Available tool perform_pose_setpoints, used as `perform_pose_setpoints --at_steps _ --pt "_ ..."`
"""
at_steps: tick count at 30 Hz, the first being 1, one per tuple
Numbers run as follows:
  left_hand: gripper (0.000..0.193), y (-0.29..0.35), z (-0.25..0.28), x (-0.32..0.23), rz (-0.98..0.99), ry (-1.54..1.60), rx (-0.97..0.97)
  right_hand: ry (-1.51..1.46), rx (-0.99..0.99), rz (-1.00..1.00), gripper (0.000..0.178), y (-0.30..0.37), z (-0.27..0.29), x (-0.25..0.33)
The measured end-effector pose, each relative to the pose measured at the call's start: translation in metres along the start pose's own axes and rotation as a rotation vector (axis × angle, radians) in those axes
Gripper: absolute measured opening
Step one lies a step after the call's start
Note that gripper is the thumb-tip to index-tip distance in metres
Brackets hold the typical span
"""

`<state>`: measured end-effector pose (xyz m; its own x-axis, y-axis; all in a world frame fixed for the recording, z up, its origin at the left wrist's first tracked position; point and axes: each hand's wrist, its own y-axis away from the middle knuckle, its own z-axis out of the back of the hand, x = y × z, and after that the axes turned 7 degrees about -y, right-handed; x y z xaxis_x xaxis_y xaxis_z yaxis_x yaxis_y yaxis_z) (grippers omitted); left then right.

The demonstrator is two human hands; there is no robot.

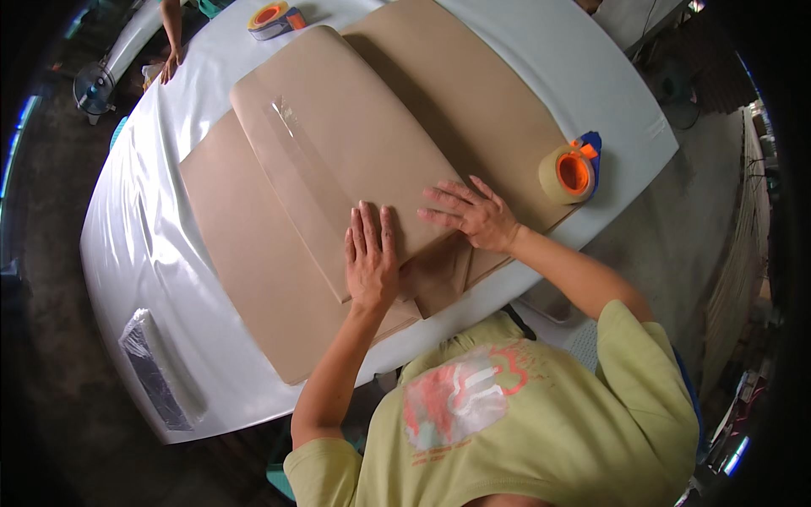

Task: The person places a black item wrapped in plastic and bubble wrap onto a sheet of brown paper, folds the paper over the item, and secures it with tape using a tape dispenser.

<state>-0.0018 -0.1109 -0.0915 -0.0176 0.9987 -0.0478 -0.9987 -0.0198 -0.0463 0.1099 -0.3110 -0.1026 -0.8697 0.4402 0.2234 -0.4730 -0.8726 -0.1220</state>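
Note:
A box-like package (338, 127) wrapped in brown paper lies slantwise in front of me, with a strip of clear tape (296, 144) along its top. My left hand (370, 266) rests flat on the package's near end, fingers straight and side by side. Over the near right corner, my right hand (477, 215) has its fingers spread and touches the paper. Neither hand holds anything. Folded paper flaps (443, 275) show at the package's near end, partly in shadow. Beneath the package spreads a larger sheet of brown paper (245, 279).
A tape dispenser (570, 171) with an orange hub stands at the right; another tape dispenser (274, 20) is at the far edge. A plastic-wrapped dark object (158, 372) lies on the white-covered table (127, 253). Another person's hand (171, 66) touches the table at the far left.

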Motion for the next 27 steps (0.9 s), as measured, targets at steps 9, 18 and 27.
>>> perform_pose_setpoints --at_steps 9,18,27 --pt "0.088 0.005 -0.010 -0.009 -0.012 -0.115 -0.016 -0.054 -0.226 0.168 0.045 0.002 -0.013 -0.014" --pt "0.092 0.002 -0.004 -0.007 -0.008 0.018 -0.062 -0.174 -0.092 0.153 0.054 0.011 0.002 0.004" --pt "0.091 -0.002 -0.003 -0.007 -0.028 -0.035 -0.123 -0.149 0.002 0.613 0.054 0.053 -0.038 0.017"
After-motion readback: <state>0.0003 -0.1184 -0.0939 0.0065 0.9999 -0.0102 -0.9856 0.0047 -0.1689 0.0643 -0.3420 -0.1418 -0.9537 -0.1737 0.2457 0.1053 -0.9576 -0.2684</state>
